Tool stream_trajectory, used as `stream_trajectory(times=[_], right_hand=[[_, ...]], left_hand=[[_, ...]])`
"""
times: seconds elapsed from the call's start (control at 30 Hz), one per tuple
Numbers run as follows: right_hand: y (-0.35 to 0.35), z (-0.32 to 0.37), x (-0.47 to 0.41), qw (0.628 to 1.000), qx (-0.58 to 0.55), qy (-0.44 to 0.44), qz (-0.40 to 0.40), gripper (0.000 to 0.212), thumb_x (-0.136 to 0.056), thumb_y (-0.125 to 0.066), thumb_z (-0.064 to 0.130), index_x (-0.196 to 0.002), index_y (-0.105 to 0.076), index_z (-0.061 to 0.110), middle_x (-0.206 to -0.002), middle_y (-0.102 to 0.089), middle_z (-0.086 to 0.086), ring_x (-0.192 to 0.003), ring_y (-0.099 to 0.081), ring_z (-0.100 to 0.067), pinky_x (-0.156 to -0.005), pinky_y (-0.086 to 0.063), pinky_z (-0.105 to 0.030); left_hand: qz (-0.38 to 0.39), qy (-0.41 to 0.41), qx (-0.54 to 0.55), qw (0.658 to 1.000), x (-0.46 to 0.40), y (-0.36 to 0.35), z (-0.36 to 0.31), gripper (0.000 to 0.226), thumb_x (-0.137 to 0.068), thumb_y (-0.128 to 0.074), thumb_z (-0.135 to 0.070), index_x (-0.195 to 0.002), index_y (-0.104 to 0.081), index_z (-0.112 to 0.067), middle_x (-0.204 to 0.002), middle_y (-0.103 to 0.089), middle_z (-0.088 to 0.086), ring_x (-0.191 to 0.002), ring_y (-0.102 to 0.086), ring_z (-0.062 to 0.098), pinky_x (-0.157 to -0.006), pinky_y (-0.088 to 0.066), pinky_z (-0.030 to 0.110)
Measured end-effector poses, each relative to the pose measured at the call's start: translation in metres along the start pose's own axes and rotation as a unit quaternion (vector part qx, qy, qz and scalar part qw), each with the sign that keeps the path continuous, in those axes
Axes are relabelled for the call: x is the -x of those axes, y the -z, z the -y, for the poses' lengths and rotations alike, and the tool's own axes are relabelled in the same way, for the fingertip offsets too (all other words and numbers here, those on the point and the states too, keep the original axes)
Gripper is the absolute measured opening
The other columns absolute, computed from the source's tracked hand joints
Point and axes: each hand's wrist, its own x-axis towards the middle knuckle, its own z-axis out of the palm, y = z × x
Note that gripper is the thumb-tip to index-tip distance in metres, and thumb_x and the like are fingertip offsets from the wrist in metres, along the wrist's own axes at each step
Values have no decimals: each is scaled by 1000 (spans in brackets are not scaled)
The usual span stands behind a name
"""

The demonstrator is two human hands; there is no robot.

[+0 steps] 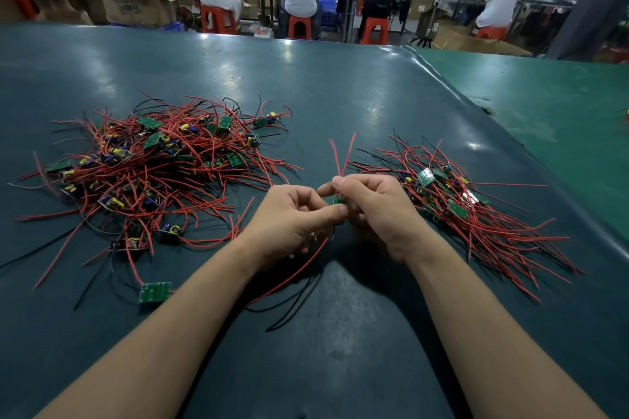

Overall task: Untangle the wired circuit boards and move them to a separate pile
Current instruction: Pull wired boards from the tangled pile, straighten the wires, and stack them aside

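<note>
Both hands' grip on circuit board (338, 202), tangled pile (149, 160) left, sorted pile (452, 201) right

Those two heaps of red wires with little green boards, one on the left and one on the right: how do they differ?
The left pile is a loose tangle, wires crossing and sticking out every way; the right pile is combed, its wires fanning mostly one way. The left pile looks larger and spreads wider. A single green board lies apart at the left pile's near edge; the right pile has no such stray. Both hold green circuit boards with red and black wires on the dark green table.
</note>
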Motion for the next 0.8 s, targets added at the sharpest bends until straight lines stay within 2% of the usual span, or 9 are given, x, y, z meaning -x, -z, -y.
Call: stream_trajectory(times=[0.1, 0.2, 0.23, 0.3, 0.37, 0.5, 0.67, 0.73, 0.8], right_hand=[[4, 2, 0, 998, -61, 2, 29, 31, -99, -53, 18, -80, -76, 11, -49, -36, 6, -39, -25, -7, -42, -18, -15], [4, 4, -1, 996, -93, 1, 19, 36, -100, -48, 16, -78, -76, 11, -52, -40, 4, -39, -26, -8, -40, -19, -15], [4, 4, -2, 994, -108, 1, -2, 37, -101, -47, 15, -78, -75, 10, -53, -40, 3, -38, -25, -8, -39, -19, -15], [7, 5, -6, 987, -149, 4, -54, 34, -101, -46, 13, -80, -71, 6, -52, -38, 3, -37, -24, -7, -37, -19, -13], [12, 6, -9, 978, -181, 12, -102, 32, -101, -45, 12, -80, -68, 4, -50, -38, 4, -35, -25, -6, -35, -19, -13], [14, 4, -12, 960, -217, 31, -173, 31, -102, -44, 11, -80, -65, 3, -50, -41, 6, -36, -26, -6, -34, -21, -15], [23, 7, -15, 909, -323, 9, -263, 29, -101, -41, 10, -77, -57, 7, -61, -36, 0, -34, -28, -5, -32, -22, -16], [14, 5, -12, 938, -262, 11, -226, 35, -103, -45, 21, -74, -59, 7, -58, -38, -1, -33, -30, -6, -33, -22, -14], [-3, 0, -7, 976, -155, 4, -153, 55, -102, -42, 45, -64, -62, 10, -50, -42, 0, -32, -32, -9, -36, -24, -13]], left_hand=[[16, 16, 44, 999, 1, 3, -4, 34, -65, -78, -33, -58, -52, -11, -41, -49, -1, -30, -32, 8, -36, -20, 14], [44, 35, 83, 995, 0, 8, -6, 42, -62, -82, -32, -63, -50, -4, -45, -45, 2, -35, -32, 12, -50, -12, 34], [56, 34, 85, 994, 0, 9, -6, 39, -65, -85, -25, -59, -51, -7, -47, -44, 5, -37, -33, 14, -51, -12, 35], [87, 27, 93, 992, 0, 10, -4, 35, -73, -76, -17, -52, -49, -15, -46, -39, 4, -36, -34, 15, -45, -17, 25], [115, 27, 102, 988, 1, 11, -3, 33, -73, -73, -17, -56, -46, -11, -47, -34, 3, -35, -33, 14, -40, -23, 17], [148, 42, 105, 983, 1, 14, -7, 30, -63, -75, -26, -53, -49, -16, -58, -34, 5, -36, -34, 12, -41, -23, 15], [252, 58, 168, 951, 12, 18, -6, 36, -64, -76, -19, -62, -44, -3, -43, -45, 0, -30, -38, 6, -40, -29, 11], [212, 54, 177, 960, 15, 14, -7, 32, -61, -83, -25, -65, -59, -5, -45, -49, 0, -33, -41, 6, -39, -30, 12], [109, 38, 221, 968, 8, 15, -9, 34, -61, -85, -36, -73, -69, -9, -51, -54, -1, -38, -45, 5, -38, -34, 13]])
